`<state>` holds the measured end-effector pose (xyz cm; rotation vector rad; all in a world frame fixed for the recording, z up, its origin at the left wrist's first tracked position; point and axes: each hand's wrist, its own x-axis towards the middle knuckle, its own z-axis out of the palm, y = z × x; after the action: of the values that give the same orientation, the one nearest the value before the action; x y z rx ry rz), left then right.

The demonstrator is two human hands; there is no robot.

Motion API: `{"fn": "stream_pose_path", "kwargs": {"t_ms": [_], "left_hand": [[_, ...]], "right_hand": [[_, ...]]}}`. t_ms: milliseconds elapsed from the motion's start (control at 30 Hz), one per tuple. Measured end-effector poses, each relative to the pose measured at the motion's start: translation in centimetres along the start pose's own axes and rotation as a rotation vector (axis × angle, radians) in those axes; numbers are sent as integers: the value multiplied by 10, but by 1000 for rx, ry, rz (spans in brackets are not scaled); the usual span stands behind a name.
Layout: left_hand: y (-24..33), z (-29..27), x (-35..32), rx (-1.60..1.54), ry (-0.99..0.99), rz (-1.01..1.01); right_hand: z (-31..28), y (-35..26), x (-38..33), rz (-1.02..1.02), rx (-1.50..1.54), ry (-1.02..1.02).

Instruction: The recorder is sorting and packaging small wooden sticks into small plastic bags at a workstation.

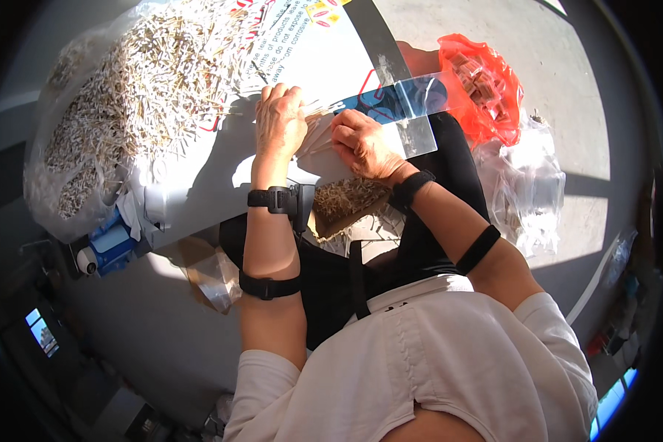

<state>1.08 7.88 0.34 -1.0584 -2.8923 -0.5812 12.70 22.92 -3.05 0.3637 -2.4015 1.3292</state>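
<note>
A: Quick q, what's the L hand doing?
B: Palm down over the white board, fingers bent, tips down nr its surface. Can't tell if it grips anything, tips are mostly hidden

A: And the R hand?
B: Fingers curled in, just R of the L hand, small gap btwn them. Can't tell if it's closed on smth, the fingers block the view

A: Where are the thin pale sticks?
B: A loose bunch lies btwn the hands, roughly lined up, by the R fingertips. Way more in the big heap, far L of the board, partly in a clear bag

A: Anything else nr the R hand?
B: Yep, a see-thru plastic strip, part blue, one end right by its fingers, other end past the board's R edge

A: Rest of the scene?
B: Red bag w/ small packets in it, off to the R, clear plastic pkg just below. Cardboard box w/ tan bits under the board's near edge, btwn the legs. Blue & white container lower L, nr the board's corner
</note>
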Motion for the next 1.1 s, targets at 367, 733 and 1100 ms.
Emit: {"fn": "stream_pose_path", "kwargs": {"t_ms": [367, 733, 1100], "left_hand": [[34, 21, -71, 242, -81, -20], [20, 31, -67, -576, 463, -267], [40, 55, -42, -862, 542, -325]], "right_hand": [[-1, 0, -4, 60, 96, 8], [4, -1, 16, 385, 418, 354], [20, 1, 26, 368, 420, 366]]}}
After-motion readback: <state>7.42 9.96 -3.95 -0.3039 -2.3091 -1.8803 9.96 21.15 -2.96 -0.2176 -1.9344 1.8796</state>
